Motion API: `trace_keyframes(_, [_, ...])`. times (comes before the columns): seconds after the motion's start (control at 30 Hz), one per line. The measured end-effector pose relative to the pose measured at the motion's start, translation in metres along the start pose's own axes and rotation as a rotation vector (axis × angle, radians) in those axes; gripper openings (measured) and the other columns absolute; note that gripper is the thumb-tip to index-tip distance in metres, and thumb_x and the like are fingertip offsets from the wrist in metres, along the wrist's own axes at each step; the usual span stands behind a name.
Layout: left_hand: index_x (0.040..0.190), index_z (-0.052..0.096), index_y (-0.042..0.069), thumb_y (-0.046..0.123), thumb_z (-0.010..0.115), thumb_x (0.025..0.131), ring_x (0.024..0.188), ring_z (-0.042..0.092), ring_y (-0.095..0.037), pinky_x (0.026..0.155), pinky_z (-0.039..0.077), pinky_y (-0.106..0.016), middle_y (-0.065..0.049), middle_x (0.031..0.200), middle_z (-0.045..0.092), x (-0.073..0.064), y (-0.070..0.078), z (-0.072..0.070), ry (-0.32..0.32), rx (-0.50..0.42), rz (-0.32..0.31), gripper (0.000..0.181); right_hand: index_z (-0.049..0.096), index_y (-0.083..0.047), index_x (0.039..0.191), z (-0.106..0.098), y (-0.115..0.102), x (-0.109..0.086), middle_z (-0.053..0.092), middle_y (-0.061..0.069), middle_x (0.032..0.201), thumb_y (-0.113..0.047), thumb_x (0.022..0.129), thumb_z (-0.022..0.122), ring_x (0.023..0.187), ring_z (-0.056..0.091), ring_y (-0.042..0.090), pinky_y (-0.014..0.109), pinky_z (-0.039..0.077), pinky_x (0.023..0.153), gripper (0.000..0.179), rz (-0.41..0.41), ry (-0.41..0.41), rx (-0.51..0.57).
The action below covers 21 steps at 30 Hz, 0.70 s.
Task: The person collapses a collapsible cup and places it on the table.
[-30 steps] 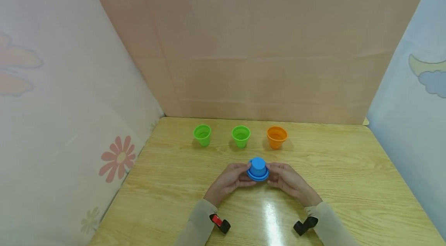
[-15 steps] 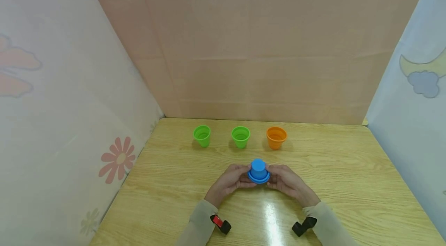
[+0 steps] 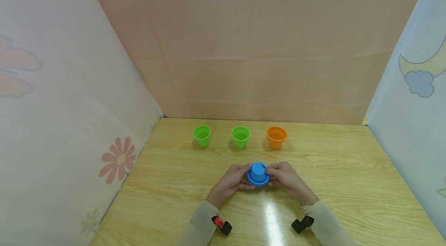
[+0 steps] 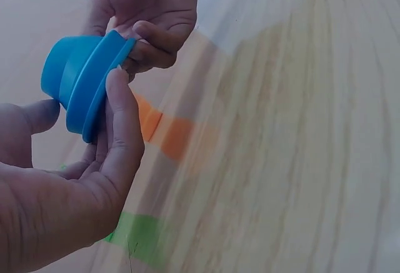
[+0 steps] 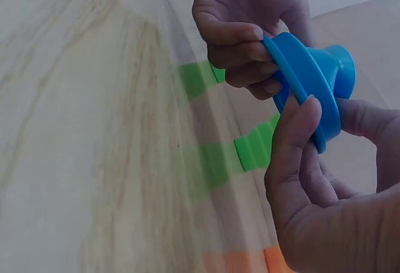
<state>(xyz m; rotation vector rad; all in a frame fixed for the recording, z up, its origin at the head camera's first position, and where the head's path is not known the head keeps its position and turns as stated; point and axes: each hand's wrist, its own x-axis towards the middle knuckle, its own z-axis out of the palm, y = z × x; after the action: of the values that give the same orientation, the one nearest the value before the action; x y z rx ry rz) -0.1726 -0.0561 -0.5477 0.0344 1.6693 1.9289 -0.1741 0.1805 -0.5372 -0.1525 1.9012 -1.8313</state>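
Observation:
Between the two hands a blue collapsible cup (image 3: pixel 258 174) is held bottom up above the table, partly folded, its wide ringed rim facing down. My left hand (image 3: pixel 230 181) grips its left side, thumb near the raised base and fingers under the rim. From the other side my right hand (image 3: pixel 286 178) pinches the cup, its thumb pressing on the wall below the base. In the right wrist view the blue cup (image 5: pixel 306 82) shows a dented wall where the thumb pushes in. Seen from the left wrist, the cup (image 4: pixel 81 82) has fingers curled at its rim from both sides.
Behind the hands, a row of upright cups stands on the wood-grain table (image 3: pixel 167 184): a green cup (image 3: pixel 202 136) at the left, another green cup (image 3: pixel 241 136) in the middle and an orange cup (image 3: pixel 277 137) at the right. A beige backdrop (image 3: pixel 251 64) rises behind the table.
The blue cup has come slightly lower in the head view, nearer the person. My right hand has shifted its grip, and its thumb now presses farther onto the cup's wall.

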Motion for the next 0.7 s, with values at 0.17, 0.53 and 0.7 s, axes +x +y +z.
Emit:
trace_keyframes(0.17, [0.125, 0.073, -0.002, 0.043, 0.057, 0.108, 0.076, 0.077, -0.014, 0.078, 0.069, -0.034, -0.012, 0.095, 0.081, -0.0003, 0.0009, 0.0009, 0.009, 0.006, -0.022, 0.05, 0.074, 0.007, 0.101, 0.0039, -0.0007, -0.0027, 0.069, -0.004, 0.087, -0.014, 0.102, 0.062, 0.072, 0.064, 0.009, 0.021, 0.06, 0.065, 0.024, -0.029, 0.025, -0.054])
trace_keyframes(0.53, [0.127, 0.073, 0.005, 0.047, 0.057, 0.106, 0.077, 0.076, -0.015, 0.074, 0.068, -0.033, -0.006, 0.097, 0.08, 0.0044, -0.0027, 0.0049, 0.005, -0.014, -0.066, 0.05, 0.07, 0.003, 0.093, 0.0033, -0.0011, -0.006, 0.064, -0.002, 0.081, -0.012, 0.102, 0.06, 0.07, 0.063, 0.012, 0.022, 0.058, 0.062, 0.021, -0.05, 0.045, -0.091])
trace_keyframes(0.7, [0.126, 0.074, 0.005, 0.049, 0.058, 0.105, 0.076, 0.075, -0.014, 0.074, 0.068, -0.032, -0.004, 0.095, 0.079, 0.0052, -0.0007, 0.0058, 0.008, -0.001, -0.074, 0.051, 0.071, 0.006, 0.097, 0.0038, 0.0011, -0.0049, 0.065, -0.001, 0.081, -0.011, 0.102, 0.058, 0.069, 0.063, 0.012, 0.023, 0.059, 0.061, 0.021, -0.052, 0.071, -0.108])
